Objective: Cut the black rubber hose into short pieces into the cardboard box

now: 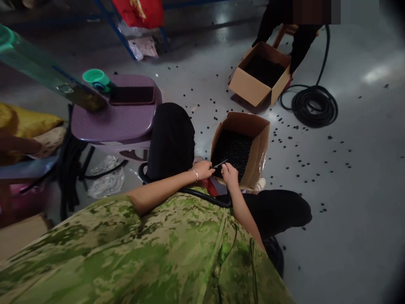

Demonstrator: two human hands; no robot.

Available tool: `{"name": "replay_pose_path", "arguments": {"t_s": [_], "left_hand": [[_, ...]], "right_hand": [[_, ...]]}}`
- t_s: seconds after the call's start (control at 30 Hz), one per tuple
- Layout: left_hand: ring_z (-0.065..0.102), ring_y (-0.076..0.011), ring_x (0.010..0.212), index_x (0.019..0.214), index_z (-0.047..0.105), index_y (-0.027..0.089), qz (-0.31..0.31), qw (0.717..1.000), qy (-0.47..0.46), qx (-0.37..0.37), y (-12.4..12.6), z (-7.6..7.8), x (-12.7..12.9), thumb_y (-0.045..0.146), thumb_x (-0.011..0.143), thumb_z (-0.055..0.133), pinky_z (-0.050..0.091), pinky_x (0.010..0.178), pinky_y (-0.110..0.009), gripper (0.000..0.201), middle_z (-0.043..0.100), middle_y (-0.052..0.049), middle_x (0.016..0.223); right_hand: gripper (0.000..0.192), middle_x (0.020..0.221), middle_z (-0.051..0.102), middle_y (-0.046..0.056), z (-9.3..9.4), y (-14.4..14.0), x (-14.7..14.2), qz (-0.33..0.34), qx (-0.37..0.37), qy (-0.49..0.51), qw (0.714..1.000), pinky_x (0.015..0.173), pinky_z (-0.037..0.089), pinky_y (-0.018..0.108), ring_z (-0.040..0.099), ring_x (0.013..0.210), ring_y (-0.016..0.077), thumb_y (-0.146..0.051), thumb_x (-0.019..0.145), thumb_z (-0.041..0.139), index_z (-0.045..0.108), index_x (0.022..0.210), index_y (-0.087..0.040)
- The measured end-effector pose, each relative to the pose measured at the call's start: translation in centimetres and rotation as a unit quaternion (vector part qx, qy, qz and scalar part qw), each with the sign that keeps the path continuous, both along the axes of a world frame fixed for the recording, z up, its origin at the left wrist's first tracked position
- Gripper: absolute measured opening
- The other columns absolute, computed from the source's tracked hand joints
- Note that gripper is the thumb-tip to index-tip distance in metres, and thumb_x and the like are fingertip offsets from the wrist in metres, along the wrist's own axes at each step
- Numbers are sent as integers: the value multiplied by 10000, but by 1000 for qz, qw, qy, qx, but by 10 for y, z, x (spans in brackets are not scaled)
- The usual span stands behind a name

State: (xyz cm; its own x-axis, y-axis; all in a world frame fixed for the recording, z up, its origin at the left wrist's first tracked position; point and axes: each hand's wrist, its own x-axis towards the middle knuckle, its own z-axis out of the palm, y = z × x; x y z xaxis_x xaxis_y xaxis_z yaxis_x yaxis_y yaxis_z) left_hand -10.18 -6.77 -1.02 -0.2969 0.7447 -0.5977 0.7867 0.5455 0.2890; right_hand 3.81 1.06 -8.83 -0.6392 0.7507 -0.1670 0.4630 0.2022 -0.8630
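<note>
At frame centre, the left hand (203, 169) grips small metal scissors (219, 164), while the right hand (229, 174) pinches a black corrugated hose (202, 196). Just beyond, the open brown cardboard box (257, 143) already looks well filled with small black cut pieces (232, 150); a large coil of black hose (313, 105), upper right, remains uncut.

Your left hand (204, 169) holds small scissors (219, 164), blades level, over the open cardboard box (253, 147) of black pieces on the floor.
</note>
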Motion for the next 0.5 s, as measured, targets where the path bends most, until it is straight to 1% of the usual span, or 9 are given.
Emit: {"name": "replay_pose_path", "arguments": {"t_s": [0.1, 0.3, 0.5], "left_hand": [[655, -231, 970, 978, 688, 165, -4, 1000, 6, -15, -1, 5, 0, 372, 882, 473, 480, 775, -277, 313, 713, -100, 1008], [661, -229, 962, 992, 692, 182, 23, 999, 8, -23, -3, 5, 2, 419, 869, 475, 494, 766, -274, 345, 713, -92, 1026], [656, -252, 1004, 1014, 685, 134, 15, 999, 0, -45, -1, 13, 5, 388, 889, 456, 495, 812, -287, 364, 712, -128, 1029]], "right_hand": [[390, 584, 564, -16, 2, -2, -1, 10, -11, -7, 1000, 569, 370, 204, 512, 555, 120, -443, 931, 359, 548, 688, -204], [378, 607, 589, -9, 9, -2, 1, 13, 4, -18, 1000, 591, 383, 210, 516, 553, 123, -430, 939, 377, 598, 744, -194], [392, 636, 608, 0, 15, -1, 3, 34, 9, -19, 999, 602, 386, 205, 525, 579, 125, -439, 945, 367, 636, 832, -178]]}}
